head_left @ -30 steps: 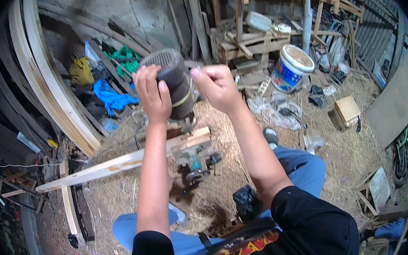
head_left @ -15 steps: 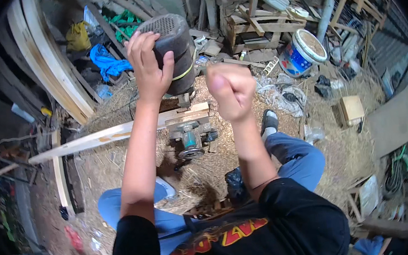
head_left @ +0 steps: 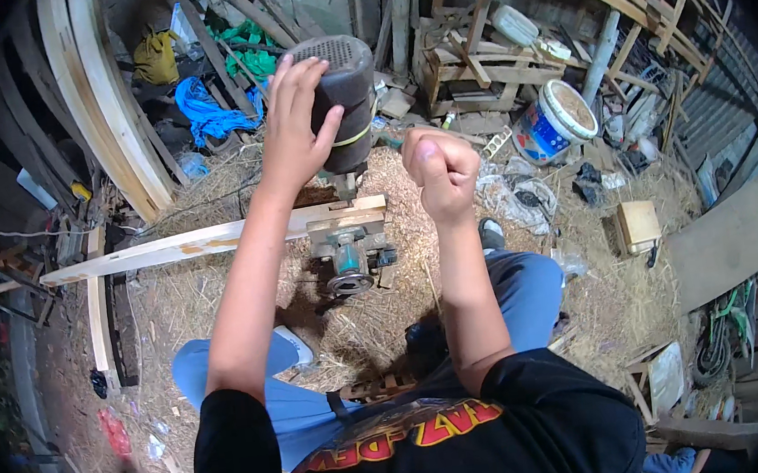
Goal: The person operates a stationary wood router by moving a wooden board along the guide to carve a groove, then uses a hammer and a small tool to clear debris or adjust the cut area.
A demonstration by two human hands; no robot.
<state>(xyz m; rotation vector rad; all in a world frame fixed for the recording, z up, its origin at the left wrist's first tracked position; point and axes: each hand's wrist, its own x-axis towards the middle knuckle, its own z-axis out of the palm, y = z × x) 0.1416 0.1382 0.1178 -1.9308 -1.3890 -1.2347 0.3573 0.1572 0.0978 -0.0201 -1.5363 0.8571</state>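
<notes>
Left hand: Your left hand (head_left: 296, 130) has its fingers spread and lies against the left side of a dark cylinder (head_left: 357, 102), fingertips reaching its upper rim, thumb pointing across its front.
Dark cylinder: It stands upright, just right of your left hand and left of your right hand. Its top is full of small holes, and a thin yellow band (head_left: 352, 138) circles it lower down, below your left thumb.
Right hand: Your right hand (head_left: 443, 174) is curled into a fist, thumb toward you, apart from the cylinder. You cannot tell from this view whether anything is inside the fist.
Pale board: A long pale board (head_left: 152, 253) runs below your left hand, passing under that forearm and out to the left. Its right end lies just below the cylinder.
Green metal fixture: Nearer your body than either hand, and between your forearms, a green metal fixture (head_left: 347, 258) with a round end sits against the near side of the board's right end.
Left of your left hand: A crumpled blue sheet (head_left: 210, 109) lies near, with a yellow bag (head_left: 156, 59) beyond it.
Right of your right hand: A white and blue bucket (head_left: 535, 133) stands farther off; a small wooden box (head_left: 640, 222) sits nearer you, farther right.
Floor: Straw and wood shavings (head_left: 411, 233) spread below both hands.
</notes>
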